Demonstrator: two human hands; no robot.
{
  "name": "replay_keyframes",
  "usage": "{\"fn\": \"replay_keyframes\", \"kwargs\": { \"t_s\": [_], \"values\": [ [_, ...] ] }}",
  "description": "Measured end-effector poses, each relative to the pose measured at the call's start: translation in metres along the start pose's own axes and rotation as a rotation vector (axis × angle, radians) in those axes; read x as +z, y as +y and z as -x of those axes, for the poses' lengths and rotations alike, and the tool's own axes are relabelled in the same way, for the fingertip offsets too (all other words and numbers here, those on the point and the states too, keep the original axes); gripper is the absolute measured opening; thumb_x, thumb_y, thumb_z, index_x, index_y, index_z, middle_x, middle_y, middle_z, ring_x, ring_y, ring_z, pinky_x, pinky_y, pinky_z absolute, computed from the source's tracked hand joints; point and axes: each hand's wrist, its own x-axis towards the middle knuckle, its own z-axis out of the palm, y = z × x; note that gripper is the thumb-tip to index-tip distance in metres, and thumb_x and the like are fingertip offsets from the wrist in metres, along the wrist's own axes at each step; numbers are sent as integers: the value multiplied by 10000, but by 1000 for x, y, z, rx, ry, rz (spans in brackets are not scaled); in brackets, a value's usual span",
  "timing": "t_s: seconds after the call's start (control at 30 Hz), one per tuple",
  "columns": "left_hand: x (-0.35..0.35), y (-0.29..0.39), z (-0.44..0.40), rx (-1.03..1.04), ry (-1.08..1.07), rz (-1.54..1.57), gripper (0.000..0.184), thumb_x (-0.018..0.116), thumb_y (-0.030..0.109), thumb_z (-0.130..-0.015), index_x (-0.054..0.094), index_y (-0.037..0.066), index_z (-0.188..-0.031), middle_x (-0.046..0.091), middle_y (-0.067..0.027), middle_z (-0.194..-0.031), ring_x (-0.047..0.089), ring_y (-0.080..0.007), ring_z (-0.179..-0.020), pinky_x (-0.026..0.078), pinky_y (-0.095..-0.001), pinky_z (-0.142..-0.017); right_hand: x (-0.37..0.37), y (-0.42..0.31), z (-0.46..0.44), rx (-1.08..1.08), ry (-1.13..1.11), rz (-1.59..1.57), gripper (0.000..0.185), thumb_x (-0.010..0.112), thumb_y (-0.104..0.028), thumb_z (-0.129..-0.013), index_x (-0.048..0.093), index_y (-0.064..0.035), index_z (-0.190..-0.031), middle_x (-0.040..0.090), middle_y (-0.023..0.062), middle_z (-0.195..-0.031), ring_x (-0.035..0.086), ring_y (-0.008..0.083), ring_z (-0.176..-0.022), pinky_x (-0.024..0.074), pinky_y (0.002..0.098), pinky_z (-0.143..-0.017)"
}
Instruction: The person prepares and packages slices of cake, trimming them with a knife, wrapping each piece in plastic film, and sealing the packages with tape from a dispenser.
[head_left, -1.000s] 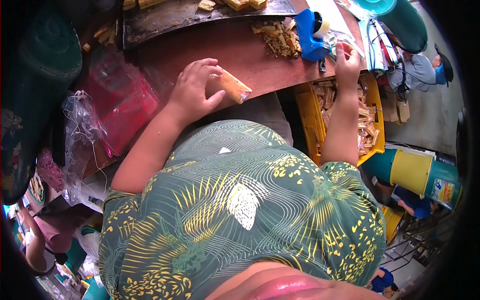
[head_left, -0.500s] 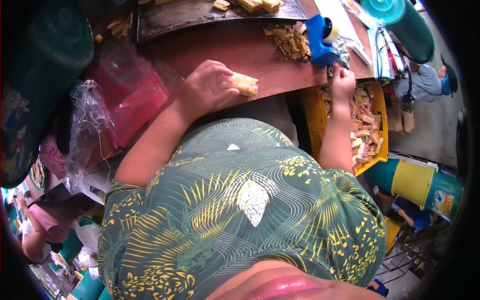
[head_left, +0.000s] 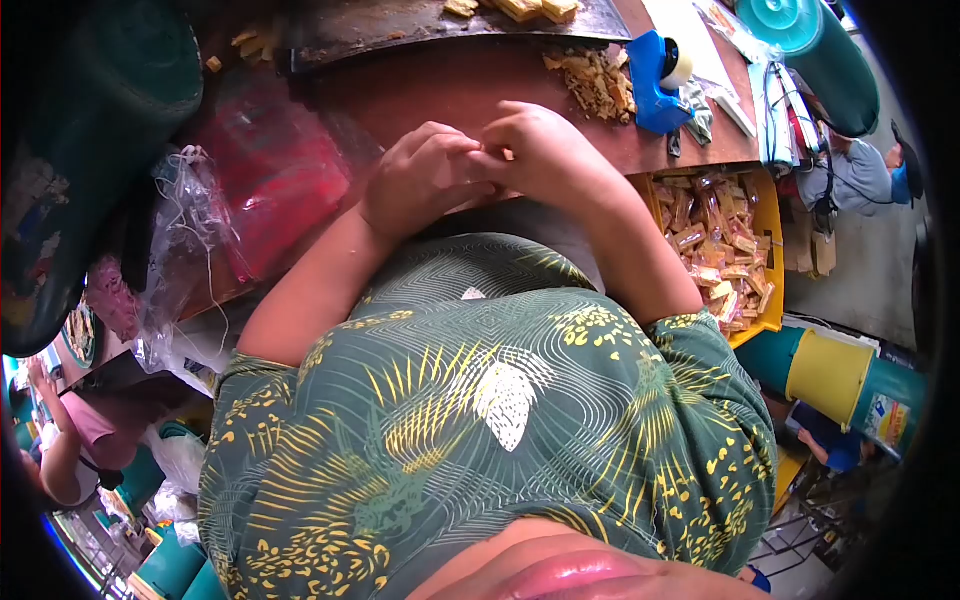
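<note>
My left hand (head_left: 425, 178) and my right hand (head_left: 540, 152) meet over the near edge of the brown table (head_left: 450, 85). The fingers of my left hand are curled around the wrapped pastry seen earlier, which the hands now almost wholly hide. Against it, my right hand is pinched, thumb and fingertips together; what they hold is too small to make out. A blue tape dispenser (head_left: 650, 90) with a roll of tape (head_left: 678, 68) stands to the right, beside a heap of pastry crumbs (head_left: 592, 82).
A yellow crate (head_left: 772, 240) of wrapped pastries (head_left: 720, 255) is at my right. A dark tray (head_left: 400, 32) with pastry pieces lies at the far side. Pink plastic bags (head_left: 275, 185) and a green barrel (head_left: 110, 110) are leftward. Other people work on both sides.
My right hand has moved left from the tape dispenser to my left hand at the wrapped pastry. The pastry has gone from plain view to behind the fingers.
</note>
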Motion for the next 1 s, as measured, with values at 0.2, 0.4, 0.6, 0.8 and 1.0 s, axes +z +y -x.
{"fn": "replay_keyframes", "kwargs": {
  "t_s": [0.2, 0.4, 0.6, 0.8, 1.0],
  "values": [
    [-2, 1, -4, -53, 11, 78, 454, 941, 236, -757, 665, 90, -1087, 678, -108, -997, 707, -258, -898, 592, -364, -743, 11, 58, 38, 132, 197, -107, 304, 881, -187, -757, 632, -20, -803, 623, 158, -897, 615, 338, -807, 530, 401, -749],
    [-4, 1, -8, 23, -104, 149, 444, 924, 240, -768, 682, 71, -1100, 679, -132, -1139, 701, -293, -980, 588, -393, -854, -3, 23, 50, 0, -110, -9, 299, 819, -22, -754, 607, -30, -965, 645, 134, -1050, 637, 339, -990, 539, 416, -848],
    [-95, -12, -10, -190, 74, -221, 438, 874, 301, -830, 687, 70, -1151, 645, -156, -1265, 617, -343, -1203, 504, -440, -1034, -145, 60, 33, -172, 1039, 596, 243, 749, 38, -898, 616, -39, -1087, 665, 139, -1283, 671, 245, -1123, 555, 358, -990],
    [-150, -60, 58, -521, 39, -640, 417, 876, 402, -793, 693, 63, -952, 617, -159, -1319, 602, -369, -1191, 486, -466, -1017, -136, 66, -18, 188, 711, 349, 425, 847, -257, -857, 679, -81, -1205, 689, 160, -1244, 641, 355, -1187, 496, 420, -1058],
    [-149, -65, 63, -594, -22, -517, 350, 869, 306, -821, 635, 45, -841, 575, -183, -1352, 585, -360, -1210, 480, -457, -994, -94, 162, -80, 264, 370, 429, 623, 782, -170, -889, 532, -144, -1459, 648, 207, -1328, 586, 371, -1283, 474, 440, -1087]
  ]
}}
